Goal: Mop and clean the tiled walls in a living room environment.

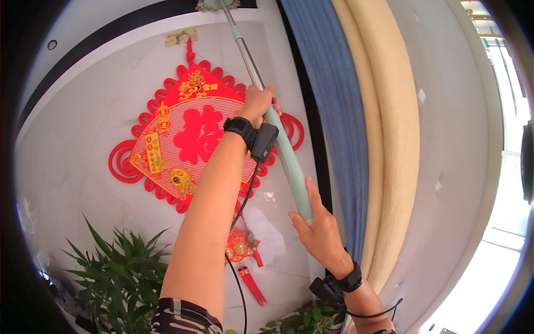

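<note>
A mop pole [288, 160] with a pale green grip and a metal shaft slants up to a grey fringed mop head [217, 4] at the top edge, by the dark trim above the wall panel. My left hand [259, 102] is closed round the pole where metal meets green. Lower down, my right hand [320, 229] holds the pole's bottom end, thumb and forefinger on either side; its palm is hidden. Behind my left arm a red Chinese knot decoration [200, 133] with gold figures hangs on the marble-like wall. Each wrist wears a black strapped device with a cable.
Blue curtain [333, 104] and beige curtain [396, 137] hang just right of the pole. Leafy green plants [121, 271] stand at the lower left, and another plant [308, 319] is at the bottom. A red tasselled ornament [242, 246] hangs below the knot. A bright window [492, 250] is far right.
</note>
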